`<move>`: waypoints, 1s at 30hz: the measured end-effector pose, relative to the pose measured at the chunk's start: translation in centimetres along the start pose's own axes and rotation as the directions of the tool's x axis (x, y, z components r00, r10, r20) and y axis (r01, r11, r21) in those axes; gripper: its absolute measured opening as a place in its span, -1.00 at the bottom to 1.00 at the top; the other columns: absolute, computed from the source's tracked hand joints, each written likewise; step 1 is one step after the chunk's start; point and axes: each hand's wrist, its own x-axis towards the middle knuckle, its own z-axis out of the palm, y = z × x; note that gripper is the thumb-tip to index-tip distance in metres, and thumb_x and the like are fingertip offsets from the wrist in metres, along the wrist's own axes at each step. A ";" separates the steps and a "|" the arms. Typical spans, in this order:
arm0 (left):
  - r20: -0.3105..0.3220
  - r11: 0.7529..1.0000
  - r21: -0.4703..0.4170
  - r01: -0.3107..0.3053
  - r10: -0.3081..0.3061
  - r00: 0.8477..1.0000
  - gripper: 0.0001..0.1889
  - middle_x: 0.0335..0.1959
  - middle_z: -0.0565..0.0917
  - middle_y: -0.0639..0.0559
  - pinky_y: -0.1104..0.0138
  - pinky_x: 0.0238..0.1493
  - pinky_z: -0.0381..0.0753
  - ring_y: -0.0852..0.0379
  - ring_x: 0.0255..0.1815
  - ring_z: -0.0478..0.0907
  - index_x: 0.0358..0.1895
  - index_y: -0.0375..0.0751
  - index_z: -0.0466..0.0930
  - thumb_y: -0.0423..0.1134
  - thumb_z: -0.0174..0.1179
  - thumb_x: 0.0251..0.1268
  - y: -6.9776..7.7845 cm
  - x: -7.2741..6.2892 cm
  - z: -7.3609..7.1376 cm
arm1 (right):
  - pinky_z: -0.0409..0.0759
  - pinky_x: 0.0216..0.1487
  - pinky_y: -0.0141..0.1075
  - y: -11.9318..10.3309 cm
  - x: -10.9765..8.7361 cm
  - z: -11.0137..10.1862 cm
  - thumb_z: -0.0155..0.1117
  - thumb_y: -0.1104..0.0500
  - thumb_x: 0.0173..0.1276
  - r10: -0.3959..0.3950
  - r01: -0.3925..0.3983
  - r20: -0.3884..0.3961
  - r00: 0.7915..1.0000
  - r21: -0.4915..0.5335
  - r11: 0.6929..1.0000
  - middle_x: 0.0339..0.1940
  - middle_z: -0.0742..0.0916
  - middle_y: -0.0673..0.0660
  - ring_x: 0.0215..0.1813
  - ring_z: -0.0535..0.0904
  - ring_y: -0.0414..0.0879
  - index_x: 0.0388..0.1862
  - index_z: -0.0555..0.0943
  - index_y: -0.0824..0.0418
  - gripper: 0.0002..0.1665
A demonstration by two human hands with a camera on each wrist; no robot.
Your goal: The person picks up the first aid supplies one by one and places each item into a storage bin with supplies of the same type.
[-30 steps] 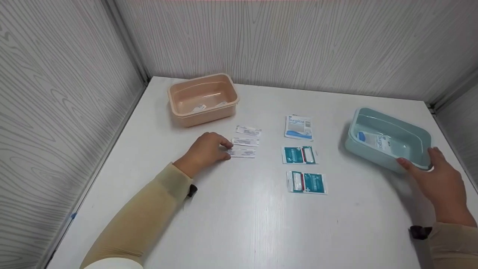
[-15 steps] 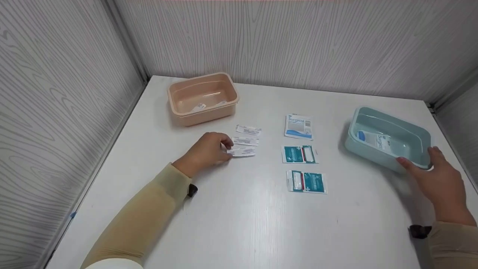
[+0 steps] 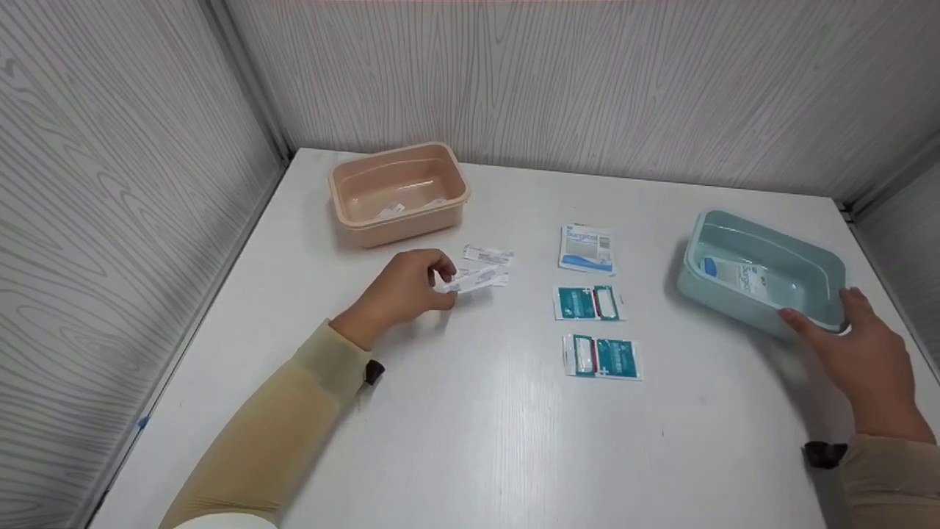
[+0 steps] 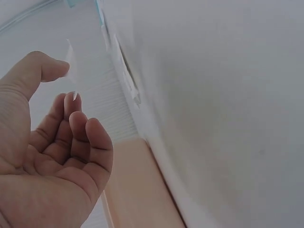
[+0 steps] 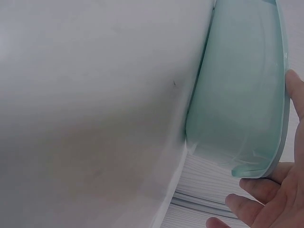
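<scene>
My left hand (image 3: 407, 288) pinches one narrow wrapped adhesive bandage (image 3: 474, 280), white with blue print, between thumb and fingertips. It is tilted and overlaps another wrapped bandage in the head view; a further bandage (image 3: 488, 255) lies just beyond. In the left wrist view, the held bandage (image 4: 71, 64) shows edge-on by the thumb, the other fingers curled below. At the right, my right hand (image 3: 874, 360) grips a corner of the teal plastic tub (image 3: 756, 314), thumb and fingers on either side of its rim. A "Surgical" dressing packet (image 3: 738, 279) lies inside the tub.
A peach tub (image 3: 407, 229) with small white packets in it stands at the back left. In the table's middle lie a white-and-blue dressing packet (image 3: 586, 250) and two teal-and-white packets, one nearer (image 3: 604, 358), one farther (image 3: 590, 303). Wood-grain panels (image 3: 558, 88) enclose the table.
My left hand has picked up the nearest wrapped bandage from the table and raised it slightly away from me, over the middle one. My right hand and the teal tub stay put.
</scene>
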 end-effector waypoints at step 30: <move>-0.376 0.996 0.021 0.086 -0.072 0.924 -0.67 0.13 0.75 -0.15 0.09 0.14 0.60 -0.06 0.02 0.61 0.18 -0.24 0.68 -0.25 0.42 0.44 -2.3 2.0 -10.2 | 0.28 0.55 0.68 -0.6 -0.4 -0.1 0.04 -0.67 0.59 0.020 -0.020 0.010 1.000 -0.014 1.000 0.90 -0.14 0.42 0.79 -0.01 0.73 0.91 -0.21 0.28 0.44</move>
